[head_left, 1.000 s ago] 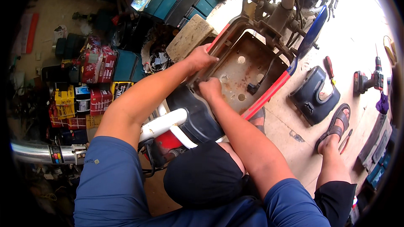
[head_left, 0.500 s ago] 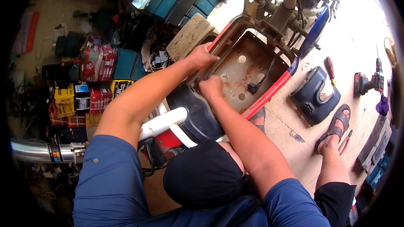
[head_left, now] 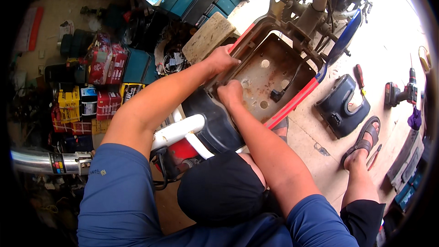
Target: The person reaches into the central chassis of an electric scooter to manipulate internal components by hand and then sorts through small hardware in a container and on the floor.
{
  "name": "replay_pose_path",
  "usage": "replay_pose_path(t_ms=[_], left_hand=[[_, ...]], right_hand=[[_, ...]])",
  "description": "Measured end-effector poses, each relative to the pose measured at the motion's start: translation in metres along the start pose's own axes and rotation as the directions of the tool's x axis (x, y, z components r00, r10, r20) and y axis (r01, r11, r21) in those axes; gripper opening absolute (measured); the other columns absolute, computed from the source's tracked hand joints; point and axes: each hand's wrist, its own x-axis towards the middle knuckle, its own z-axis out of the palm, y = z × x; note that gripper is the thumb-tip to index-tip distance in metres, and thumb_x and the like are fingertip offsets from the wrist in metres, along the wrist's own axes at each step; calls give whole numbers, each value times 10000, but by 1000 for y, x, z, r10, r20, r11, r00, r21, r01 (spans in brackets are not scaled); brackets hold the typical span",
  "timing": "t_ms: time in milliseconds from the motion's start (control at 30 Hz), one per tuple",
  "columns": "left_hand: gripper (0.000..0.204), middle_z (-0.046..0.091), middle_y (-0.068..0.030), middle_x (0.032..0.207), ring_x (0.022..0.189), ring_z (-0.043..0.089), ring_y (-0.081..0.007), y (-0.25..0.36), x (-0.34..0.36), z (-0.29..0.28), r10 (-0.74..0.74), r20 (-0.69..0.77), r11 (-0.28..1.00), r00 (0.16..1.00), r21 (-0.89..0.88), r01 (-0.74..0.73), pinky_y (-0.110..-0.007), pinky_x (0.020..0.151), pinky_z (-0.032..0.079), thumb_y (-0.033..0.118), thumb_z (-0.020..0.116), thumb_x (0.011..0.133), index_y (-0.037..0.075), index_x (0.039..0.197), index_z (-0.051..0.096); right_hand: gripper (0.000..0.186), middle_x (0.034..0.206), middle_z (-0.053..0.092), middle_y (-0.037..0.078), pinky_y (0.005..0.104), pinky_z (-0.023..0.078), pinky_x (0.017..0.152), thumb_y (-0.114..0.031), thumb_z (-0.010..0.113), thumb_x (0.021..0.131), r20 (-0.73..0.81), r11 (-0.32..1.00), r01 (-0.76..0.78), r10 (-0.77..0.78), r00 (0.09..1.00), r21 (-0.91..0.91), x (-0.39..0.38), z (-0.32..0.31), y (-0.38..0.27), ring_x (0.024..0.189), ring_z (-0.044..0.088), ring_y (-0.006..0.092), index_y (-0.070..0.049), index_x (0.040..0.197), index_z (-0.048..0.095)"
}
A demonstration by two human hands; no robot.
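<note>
A rusty metal tray with round holes (head_left: 265,82) sits in a red-and-blue vehicle frame (head_left: 288,108). My left hand (head_left: 222,59) grips the upper left rim of this frame, by the red strip. My right hand (head_left: 231,90) is closed at the tray's lower left edge, where a black plastic panel (head_left: 210,128) adjoins it; what its fingers hold is hidden. A dark plug on a cable (head_left: 276,94) lies inside the tray. White tubing (head_left: 180,129) crosses the black panel below my hands.
A black plastic cover (head_left: 342,107), a screwdriver (head_left: 359,75) and a cordless drill (head_left: 402,91) lie at the right, near a sandaled foot (head_left: 361,148). A wooden block (head_left: 206,39) and stacked boxes (head_left: 103,59) are at the left. A silver tube (head_left: 45,160) spans the lower left.
My right hand has risen very slightly along the tray's edge. The view has shifted a little; both hands stay at the same places on the frame.
</note>
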Motion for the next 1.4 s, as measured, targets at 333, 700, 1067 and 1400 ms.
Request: replay_pose_path(t_ms=[333,700,1067,1400], left_hand=[[667,722,-71,1207,1096,637,-170,8,-3,0,-13,0,1000,1000,14,13,-340,1001,500,169,796,862,101,1491,586],[653,719,-93,1242,1122,640,-194,9,-9,-3,-26,-1,1000,1000,14,26,-356,1011,494,173,791,870,87,1486,592],[645,725,-94,1217,1110,644,-197,0,0,0,-3,-18,1000,1000,10,3,-361,1006,499,162,792,855,77,1467,605],[642,728,-99,1207,1102,648,-194,1,0,1,10,-32,1000,999,11,-9,-352,1002,505,150,793,852,73,1462,608]], right_hand=[[318,882,740,301,474,567,824,-275,743,858,-47,998,49,-50,998,-28,5,5,11,894,753,434,34,917,791],[275,925,739,302,485,559,863,-215,726,839,30,1000,-13,12,999,26,-3,-1,-3,957,735,445,47,907,778],[264,979,734,318,500,549,896,-180,701,809,39,1000,10,-10,999,15,3,3,6,1012,721,463,41,928,781],[320,957,752,285,473,555,870,-271,718,816,88,985,-99,87,992,142,15,10,19,978,733,448,9,952,792]])
